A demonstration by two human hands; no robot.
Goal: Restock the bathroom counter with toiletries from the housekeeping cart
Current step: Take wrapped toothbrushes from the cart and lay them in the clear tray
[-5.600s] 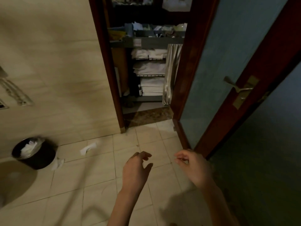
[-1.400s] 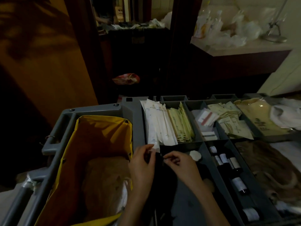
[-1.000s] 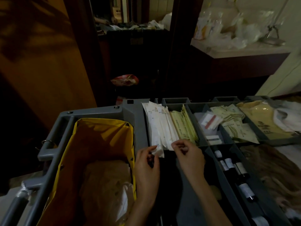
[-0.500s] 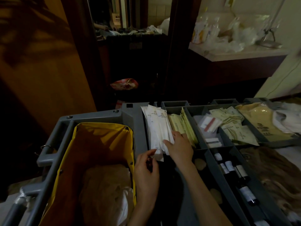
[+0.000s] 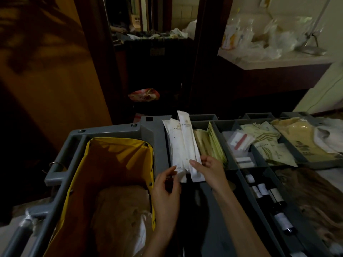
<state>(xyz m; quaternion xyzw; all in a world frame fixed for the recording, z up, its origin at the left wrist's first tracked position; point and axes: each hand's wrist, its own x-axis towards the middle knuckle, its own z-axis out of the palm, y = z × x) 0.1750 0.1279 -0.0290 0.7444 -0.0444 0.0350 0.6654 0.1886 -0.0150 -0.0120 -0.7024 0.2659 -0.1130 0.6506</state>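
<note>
The grey housekeeping cart (image 5: pixel 111 129) stands right in front of me, its top tray split into compartments. A stack of long white packets (image 5: pixel 173 145) lies in the leftmost one. My right hand (image 5: pixel 209 169) pinches the lower end of one long white packet (image 5: pixel 187 138), which is raised so its top pokes above the stack. Below the stack, my left hand (image 5: pixel 166 190) is curled round a small dark item that is hard to make out, and its fingertips are by the lower ends of the packets.
Pale green sachets (image 5: pixel 213 145), small white boxes (image 5: pixel 239 141) and more sachets (image 5: pixel 269 145) fill compartments to the right. Dark little bottles (image 5: pixel 265 193) lie in the near right tray. A yellow bag (image 5: pixel 118 156) hangs at the cart's left. A cluttered counter (image 5: pixel 278 60) is at the back right.
I walked from the bathroom to the cart. In the last half second my right hand drew one white packet up out of the stack. My left hand stayed put.
</note>
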